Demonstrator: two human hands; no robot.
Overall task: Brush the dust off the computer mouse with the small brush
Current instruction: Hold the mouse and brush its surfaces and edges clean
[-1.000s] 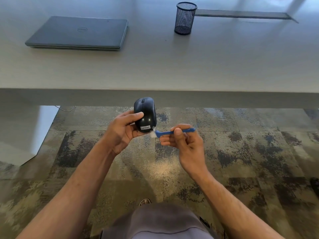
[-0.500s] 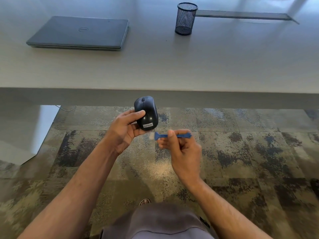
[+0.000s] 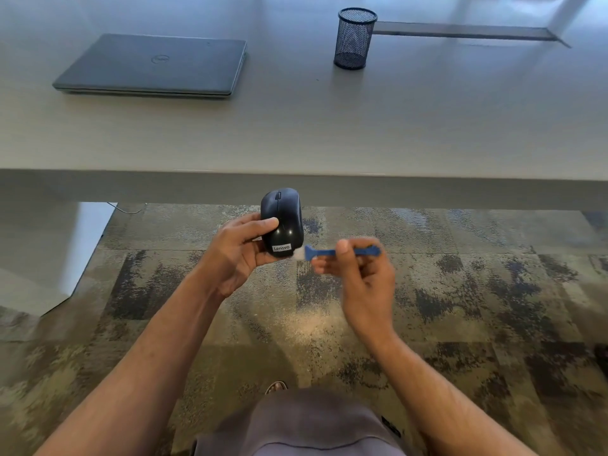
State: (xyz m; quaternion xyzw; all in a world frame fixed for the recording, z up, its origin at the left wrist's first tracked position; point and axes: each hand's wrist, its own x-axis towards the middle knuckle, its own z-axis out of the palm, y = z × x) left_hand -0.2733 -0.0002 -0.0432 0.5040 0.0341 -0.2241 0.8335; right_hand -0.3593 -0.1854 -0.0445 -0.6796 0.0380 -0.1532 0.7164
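While the left hand (image 3: pixel 238 250) holds the black computer mouse (image 3: pixel 282 222) up in front of the worktop (image 3: pixel 329 126) edge, its grip is wrapped round the mouse's left side, thumb lying across the top. Just right of that grip, the right hand (image 3: pixel 358 274) pinches the blue handle of the small brush (image 3: pixel 339 252), thumb pressed on its near side. White bristles point left and touch the mouse's lower right corner beside the white logo label; they look blurred. Beyond both grips, on the worktop, lie a closed laptop (image 3: pixel 154 65) to the left and a mesh pen cup (image 3: pixel 354 37) to the right. Below is patterned carpet (image 3: pixel 477 291).
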